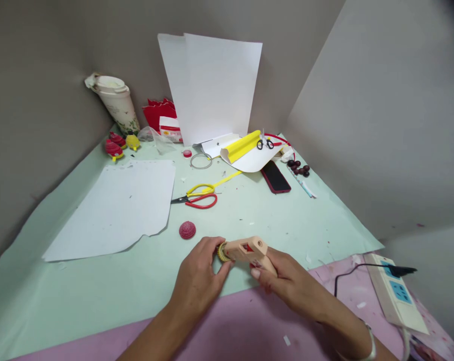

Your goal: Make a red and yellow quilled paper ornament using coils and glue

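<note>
Between the thumb and fingers of my left hand (198, 268) is a small yellowish ribbed round piece (222, 252), tipped up on its side. My right hand (287, 278) is wrapped round the handle of a beige hot glue gun (245, 249). The gun's front end points left and meets the ribbed piece; the tip itself is hidden there. Just beyond my left hand a dark pink ribbed dome (187, 229) lies on the light green sheet. Farther off lie scissors (202, 196) with one yellow and one red handle.
White paper (117, 210) lies on the left. Behind are a tumbler (116, 103), red and yellow ornaments (116, 149), a yellow roll (244, 145), small scissors (265, 143), a phone (275, 177) and dark beads (298, 168). A power strip (396, 291) with a black cord sits at right.
</note>
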Motion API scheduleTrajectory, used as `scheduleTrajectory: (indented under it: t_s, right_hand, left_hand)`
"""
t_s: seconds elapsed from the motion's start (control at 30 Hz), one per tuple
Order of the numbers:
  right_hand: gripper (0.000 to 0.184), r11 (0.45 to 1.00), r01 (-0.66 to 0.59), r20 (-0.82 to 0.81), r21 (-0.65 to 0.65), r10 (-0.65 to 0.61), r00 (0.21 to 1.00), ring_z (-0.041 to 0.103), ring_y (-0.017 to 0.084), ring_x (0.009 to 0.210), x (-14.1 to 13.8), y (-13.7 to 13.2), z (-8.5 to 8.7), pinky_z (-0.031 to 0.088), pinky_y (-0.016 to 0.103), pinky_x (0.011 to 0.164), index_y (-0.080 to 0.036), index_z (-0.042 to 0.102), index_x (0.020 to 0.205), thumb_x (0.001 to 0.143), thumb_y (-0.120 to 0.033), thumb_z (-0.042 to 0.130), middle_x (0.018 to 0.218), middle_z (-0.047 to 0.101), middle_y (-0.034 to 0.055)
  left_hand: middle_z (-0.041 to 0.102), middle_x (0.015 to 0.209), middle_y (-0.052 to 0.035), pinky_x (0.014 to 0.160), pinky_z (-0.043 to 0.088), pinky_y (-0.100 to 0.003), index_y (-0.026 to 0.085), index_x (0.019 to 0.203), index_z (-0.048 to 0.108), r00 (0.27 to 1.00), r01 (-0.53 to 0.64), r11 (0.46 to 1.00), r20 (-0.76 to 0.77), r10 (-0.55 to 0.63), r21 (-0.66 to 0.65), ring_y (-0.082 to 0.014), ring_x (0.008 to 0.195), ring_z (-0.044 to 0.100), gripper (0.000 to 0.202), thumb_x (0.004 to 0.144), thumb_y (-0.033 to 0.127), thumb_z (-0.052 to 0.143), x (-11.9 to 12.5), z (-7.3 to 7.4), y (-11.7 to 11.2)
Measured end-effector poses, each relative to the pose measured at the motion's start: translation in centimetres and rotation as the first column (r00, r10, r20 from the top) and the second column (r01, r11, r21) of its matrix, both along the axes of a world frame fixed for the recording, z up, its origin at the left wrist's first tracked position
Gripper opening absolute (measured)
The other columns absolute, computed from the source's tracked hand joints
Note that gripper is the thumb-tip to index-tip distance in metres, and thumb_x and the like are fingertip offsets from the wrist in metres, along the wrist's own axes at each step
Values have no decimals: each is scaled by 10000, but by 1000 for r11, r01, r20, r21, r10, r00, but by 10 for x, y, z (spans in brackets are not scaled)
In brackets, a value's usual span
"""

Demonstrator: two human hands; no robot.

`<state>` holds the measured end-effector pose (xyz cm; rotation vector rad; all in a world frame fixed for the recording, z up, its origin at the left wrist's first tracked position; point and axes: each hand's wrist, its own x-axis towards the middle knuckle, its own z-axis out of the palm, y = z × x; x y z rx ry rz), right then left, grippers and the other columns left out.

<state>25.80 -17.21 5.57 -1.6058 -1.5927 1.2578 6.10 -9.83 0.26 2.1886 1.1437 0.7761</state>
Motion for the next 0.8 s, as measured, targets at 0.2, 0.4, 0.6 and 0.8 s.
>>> scheduleTrajectory:
  t_s: [0.2,0.4,0.6,0.8]
  right_hand:
    - [158,1000,24,50,-3,-23,998,516,151,733,-3,0,3,405,267,711,-199,585,1073,944,-240,504,848,605,2]
    - [88,999,25,173,41,-32,984,544,183,844,-5,-3,8,413,303,790,-185,565,941,936,-253,509,942,615,36]
    - [80,999,17,236,47,-28,971,562,192,839,-6,-7,10,429,314,810,-191,574,936,924,-244,515,921,628,42]
    - [89,1000,8,190,-4,-7,982,562,173,790,-5,-8,12,421,284,731,-189,578,928,928,-262,526,907,638,25]
  left_hand:
    - [664,975,-26,768,525,-327,216,1080,576,1000,5,1000,-7,-5,4,-198,868,641,270,818,217,644,1,0,0]
    - [668,985,-37,772,530,-334,215,1085,572,1000,13,999,-12,-13,35,-206,888,648,261,831,215,634,0,0,0]
    - [661,992,-34,768,527,-336,223,1098,551,1000,21,994,-15,-20,107,-209,896,644,278,834,200,632,0,-3,0]
    - [664,999,-33,769,532,-335,223,1098,548,999,32,993,-8,-32,114,-206,904,649,291,824,169,627,0,-4,1]
